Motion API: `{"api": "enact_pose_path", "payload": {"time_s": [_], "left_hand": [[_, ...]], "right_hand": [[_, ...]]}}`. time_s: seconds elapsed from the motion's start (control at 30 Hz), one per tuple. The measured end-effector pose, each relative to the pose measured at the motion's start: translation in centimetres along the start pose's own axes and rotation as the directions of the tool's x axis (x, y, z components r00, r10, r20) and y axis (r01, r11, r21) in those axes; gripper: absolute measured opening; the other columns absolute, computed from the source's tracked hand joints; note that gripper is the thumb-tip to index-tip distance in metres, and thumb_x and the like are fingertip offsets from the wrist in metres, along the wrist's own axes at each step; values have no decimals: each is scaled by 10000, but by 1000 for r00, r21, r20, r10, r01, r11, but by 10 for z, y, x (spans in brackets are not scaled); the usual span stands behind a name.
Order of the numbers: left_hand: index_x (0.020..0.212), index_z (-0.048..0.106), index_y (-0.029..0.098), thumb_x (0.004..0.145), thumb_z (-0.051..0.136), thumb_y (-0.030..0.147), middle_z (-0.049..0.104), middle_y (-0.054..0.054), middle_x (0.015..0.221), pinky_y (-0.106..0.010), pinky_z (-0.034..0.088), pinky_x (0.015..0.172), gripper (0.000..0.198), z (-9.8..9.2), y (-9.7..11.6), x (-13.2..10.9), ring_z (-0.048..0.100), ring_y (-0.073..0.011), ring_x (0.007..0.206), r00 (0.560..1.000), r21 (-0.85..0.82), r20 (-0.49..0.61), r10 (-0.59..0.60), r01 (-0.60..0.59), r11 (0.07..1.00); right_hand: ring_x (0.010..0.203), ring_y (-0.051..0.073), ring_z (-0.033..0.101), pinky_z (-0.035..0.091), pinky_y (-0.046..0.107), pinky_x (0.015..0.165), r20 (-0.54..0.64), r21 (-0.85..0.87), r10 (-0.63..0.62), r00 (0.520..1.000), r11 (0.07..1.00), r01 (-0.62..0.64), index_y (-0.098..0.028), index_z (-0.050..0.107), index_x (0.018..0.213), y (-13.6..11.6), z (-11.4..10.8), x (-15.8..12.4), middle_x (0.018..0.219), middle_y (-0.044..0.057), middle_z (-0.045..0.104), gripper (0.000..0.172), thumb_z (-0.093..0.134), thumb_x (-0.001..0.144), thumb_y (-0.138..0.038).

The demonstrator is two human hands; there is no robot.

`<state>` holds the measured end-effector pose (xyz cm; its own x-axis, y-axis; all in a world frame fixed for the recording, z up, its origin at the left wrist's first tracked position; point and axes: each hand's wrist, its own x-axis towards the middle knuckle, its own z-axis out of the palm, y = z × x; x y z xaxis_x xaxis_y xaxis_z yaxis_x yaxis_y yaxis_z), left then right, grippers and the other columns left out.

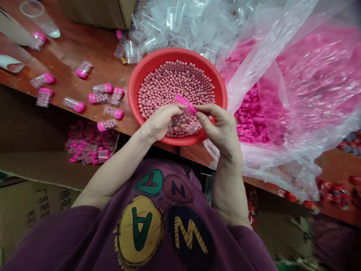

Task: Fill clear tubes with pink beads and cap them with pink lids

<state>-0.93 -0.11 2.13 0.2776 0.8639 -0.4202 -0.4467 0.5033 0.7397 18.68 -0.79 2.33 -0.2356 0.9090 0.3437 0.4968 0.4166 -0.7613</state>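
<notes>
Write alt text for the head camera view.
Two bare hands, left hand and right hand, hold a small clear tube with a pink cap over a red bowl of pink beads. Filled tubes lie on the wooden table.

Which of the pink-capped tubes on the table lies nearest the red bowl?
The filled tube just left of the red bowl, its pink cap pointing toward the rim.

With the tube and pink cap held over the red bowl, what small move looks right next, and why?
Probably press the pink cap down onto the filled tube. The left hand holds the tube, full of beads, over the red bowl, and the right hand holds the cap tilted at its mouth, apparently not yet seated.
</notes>
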Motion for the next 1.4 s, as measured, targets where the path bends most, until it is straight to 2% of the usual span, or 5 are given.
{"api": "enact_pose_path", "payload": {"time_s": [0.47, 0.73, 1.07, 1.27, 1.4], "left_hand": [[762, 692, 186, 873, 632, 191, 622, -20, 732, -239, 457, 588, 126, -4, -4, 0, 539, -125, 649, 999, 58, -15, -42, 43, 997], [766, 670, 163, 820, 635, 118, 634, -14, 799, -231, 485, 654, 78, -6, -6, 4, 572, -117, 725, 994, 15, 59, 90, -91, 996], [1083, 767, 149, 884, 799, 166, 801, -67, 1014, -235, 559, 677, 203, -11, -3, 0, 749, -159, 857, 981, -92, 191, 28, -10, 996], [1193, 775, 187, 893, 741, 79, 801, -20, 1035, -237, 586, 791, 321, -11, -2, -1, 758, -135, 916, 984, -177, 93, 149, -131, 975], [1150, 758, 154, 872, 699, 29, 791, -24, 997, -238, 567, 779, 310, -6, -3, 2, 721, -113, 840, 996, -102, -12, 87, -88, 991]], "right_hand": [[994, 244, 783, 649, 422, 950, 130, -5, -72, 989, 997, 73, -290, 832, 1156, 7, -9, 1, 1087, 27, 849, 156, 715, 1061, -329], [1088, 300, 741, 603, 538, 1029, -67, -287, -192, 979, 944, 165, -294, 816, 1174, 29, 2, 2, 1159, 79, 825, 189, 642, 1099, -297], [971, 213, 801, 688, 379, 897, -162, 102, 25, 987, 995, -9, -287, 846, 1172, 11, 21, 2, 1098, 18, 857, 275, 732, 1081, -520], [1115, 267, 812, 689, 492, 1042, -325, 197, 111, 939, 979, -47, -305, 823, 1243, 30, 24, 0, 1181, 47, 838, 345, 717, 1085, -591], [1085, 266, 820, 709, 465, 988, -319, 227, 119, 940, 973, -46, -291, 819, 1241, 43, 28, -3, 1157, 56, 840, 355, 745, 1068, -592]]}}
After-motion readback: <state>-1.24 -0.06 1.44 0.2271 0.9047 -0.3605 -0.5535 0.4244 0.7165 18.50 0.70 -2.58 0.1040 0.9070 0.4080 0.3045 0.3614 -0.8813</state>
